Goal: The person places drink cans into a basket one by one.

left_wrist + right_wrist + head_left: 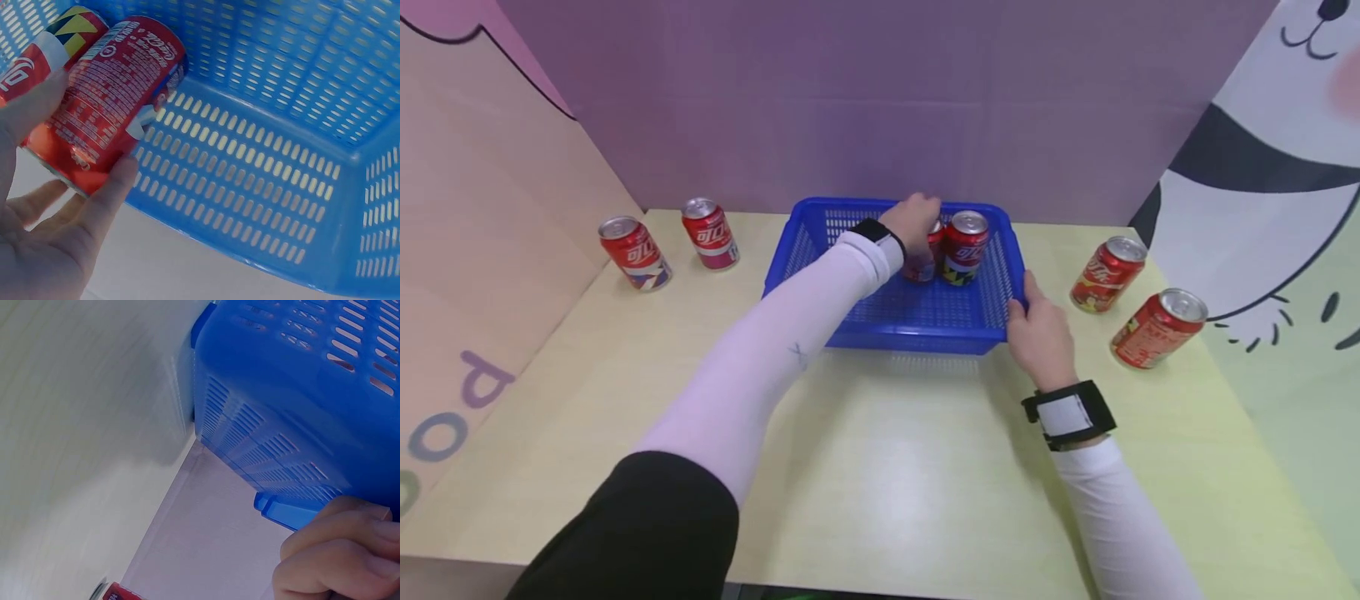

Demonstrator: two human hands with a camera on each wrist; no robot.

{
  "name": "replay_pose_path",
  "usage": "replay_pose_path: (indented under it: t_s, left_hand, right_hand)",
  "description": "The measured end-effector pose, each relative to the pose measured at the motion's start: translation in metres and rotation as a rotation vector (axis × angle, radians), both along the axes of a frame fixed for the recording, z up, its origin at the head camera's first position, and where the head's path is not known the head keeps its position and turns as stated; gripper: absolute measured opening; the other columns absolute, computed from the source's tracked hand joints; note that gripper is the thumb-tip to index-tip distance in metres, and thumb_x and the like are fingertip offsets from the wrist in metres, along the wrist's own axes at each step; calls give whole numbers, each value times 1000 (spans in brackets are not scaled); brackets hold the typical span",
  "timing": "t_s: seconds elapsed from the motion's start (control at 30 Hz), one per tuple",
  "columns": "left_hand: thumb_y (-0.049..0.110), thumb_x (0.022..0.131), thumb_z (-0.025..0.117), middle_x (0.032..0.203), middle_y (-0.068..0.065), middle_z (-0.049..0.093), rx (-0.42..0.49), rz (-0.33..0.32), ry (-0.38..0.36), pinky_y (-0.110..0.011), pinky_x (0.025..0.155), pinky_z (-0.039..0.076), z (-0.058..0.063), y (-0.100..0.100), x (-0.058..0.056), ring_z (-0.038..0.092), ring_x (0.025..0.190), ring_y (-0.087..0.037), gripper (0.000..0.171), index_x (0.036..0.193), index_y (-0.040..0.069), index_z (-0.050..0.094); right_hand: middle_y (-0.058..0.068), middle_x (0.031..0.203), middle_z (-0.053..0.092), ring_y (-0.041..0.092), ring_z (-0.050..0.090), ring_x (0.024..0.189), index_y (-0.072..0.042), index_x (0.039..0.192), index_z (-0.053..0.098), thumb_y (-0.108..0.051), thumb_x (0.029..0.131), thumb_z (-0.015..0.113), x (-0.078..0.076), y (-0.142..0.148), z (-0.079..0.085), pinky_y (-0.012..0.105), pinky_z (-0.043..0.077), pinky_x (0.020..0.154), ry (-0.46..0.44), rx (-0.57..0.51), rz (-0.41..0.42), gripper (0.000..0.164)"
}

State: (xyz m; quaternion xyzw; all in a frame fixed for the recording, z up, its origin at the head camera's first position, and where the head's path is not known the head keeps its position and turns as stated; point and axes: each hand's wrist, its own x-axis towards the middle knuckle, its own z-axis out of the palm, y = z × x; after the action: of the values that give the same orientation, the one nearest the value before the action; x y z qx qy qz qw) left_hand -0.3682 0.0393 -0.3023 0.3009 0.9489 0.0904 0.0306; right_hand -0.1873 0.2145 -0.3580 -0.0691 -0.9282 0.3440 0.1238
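Note:
A blue plastic basket (917, 340) with slotted walls stands toward the back of the table. My left hand (913, 223) reaches into it and grips a red Coca-Cola can (115, 94), fingers and thumb around its top end. Right beside that can, inside the basket, is another red can (966, 250) with a yellow and black pattern near its base. My right hand (1043, 337) holds the basket's right rim near the front corner; its curled fingers (340, 550) show at the rim in the right wrist view.
On the table's left stand two red cans, one at the edge (636, 254) and one nearer the basket (711, 235). Two more, a farther can (1108, 275) and a nearer can (1159, 329), stand to the right. A purple panel (880, 108) rises behind the table.

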Motion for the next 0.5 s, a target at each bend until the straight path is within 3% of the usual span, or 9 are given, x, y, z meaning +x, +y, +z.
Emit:
replay_pose_path:
  t_s: [0.1, 0.17, 0.3, 0.5]
  left_hand:
    - [29, 75, 83, 138, -19, 44, 3, -22, -5, -39, 103, 40, 2, -12, 2, 48, 124, -32, 87, 144, 0, 39]
    - [36, 82, 77, 145, -22, 38, 16, -43, -7, -39, 108, 35, 6, -26, 7, 43, 130, -34, 88, 148, -2, 33]
    - [36, 95, 61, 148, -24, 35, 44, -75, 9, -42, 111, 30, 16, -66, 24, 36, 136, -35, 69, 147, -3, 37]
    - [27, 99, 58, 143, -22, 43, 125, -89, 45, -43, 111, 29, 27, -127, 49, 36, 135, -35, 47, 134, -4, 54]
  right_hand:
    - [30, 144, 40, 45, 55, 111, -2, 154, 24, -19, 104, 40, 0, 1, 0, 58, 48, 79, -6, 1, 2, 56]
    - [30, 144, 39, 45, 54, 112, -2, 154, 23, -19, 104, 40, 0, 1, 0, 58, 47, 80, -8, 0, 5, 56]
    - [30, 145, 38, 47, 50, 121, -1, 154, 23, -20, 104, 39, -2, 0, -1, 61, 46, 87, -5, 1, 8, 56]
    - [30, 146, 37, 49, 45, 125, 0, 154, 23, -19, 104, 39, -3, 2, -3, 63, 42, 93, 9, 12, 12, 56]
